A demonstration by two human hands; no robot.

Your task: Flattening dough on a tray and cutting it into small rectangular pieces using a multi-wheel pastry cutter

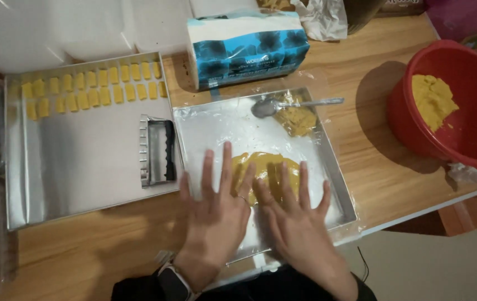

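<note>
My left hand (216, 209) and my right hand (297, 220) lie flat, fingers spread, side by side on a clear plastic sheet inside a square metal tray (336, 167). Under the fingertips is a flattened patch of yellow dough (266, 167) beneath the plastic. A second, rougher lump of dough (296, 120) sits at the tray's far side, next to a metal spoon (288, 104). Neither hand holds anything. A watch is on my left wrist.
A larger baking tray (71, 167) on the left holds several small yellow dough pieces in rows at its far edge and a metal wavy-edged cutter (157, 150). A red bowl (411, 131) with more dough stands at right. A blue-and-white tissue pack (247, 47) lies behind.
</note>
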